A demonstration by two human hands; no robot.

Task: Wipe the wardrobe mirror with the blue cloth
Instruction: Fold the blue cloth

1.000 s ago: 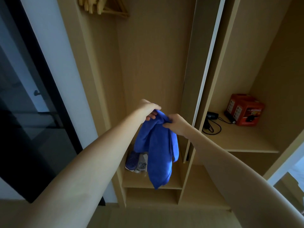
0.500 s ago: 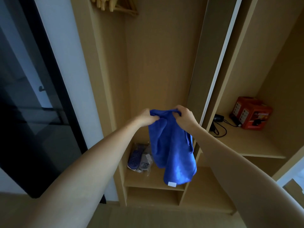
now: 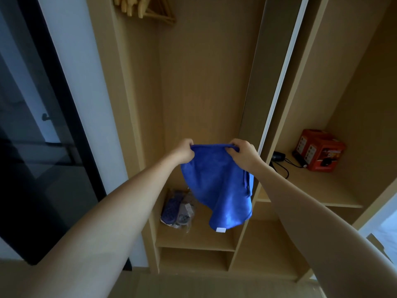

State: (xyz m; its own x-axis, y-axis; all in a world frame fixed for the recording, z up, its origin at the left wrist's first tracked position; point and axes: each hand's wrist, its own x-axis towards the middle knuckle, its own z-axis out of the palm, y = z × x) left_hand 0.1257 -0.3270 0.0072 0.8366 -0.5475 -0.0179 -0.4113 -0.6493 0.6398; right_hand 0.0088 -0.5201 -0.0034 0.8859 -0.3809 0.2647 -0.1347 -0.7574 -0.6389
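- The blue cloth point(image 3: 219, 186) hangs in the air in front of the open wardrobe point(image 3: 206, 82), stretched along its top edge between both hands, touching no shelf
- The left hand point(image 3: 183, 150) grips the top left corner with fingers curled round the hem; the right hand point(image 3: 243, 153) pinches the top right corner likewise, so both are clenched on fabric
- Holding it by two corners lets the cloth fall open under its own weight, white tag point(image 3: 221, 230) at the bottom; this looks like shaking it flat or readying a fold before wiping
- The mirror seems to be the dark reflective panel point(image 3: 32, 147) at the left, well apart from the cloth; wiping is not yet begun
- A packet of slippers point(image 3: 177, 209) lies on the low shelf behind the cloth, a red box point(image 3: 320, 150) and a black corded device point(image 3: 278, 157) on the right-hand shelf, wooden hangers point(image 3: 144, 6) above: none is in the way
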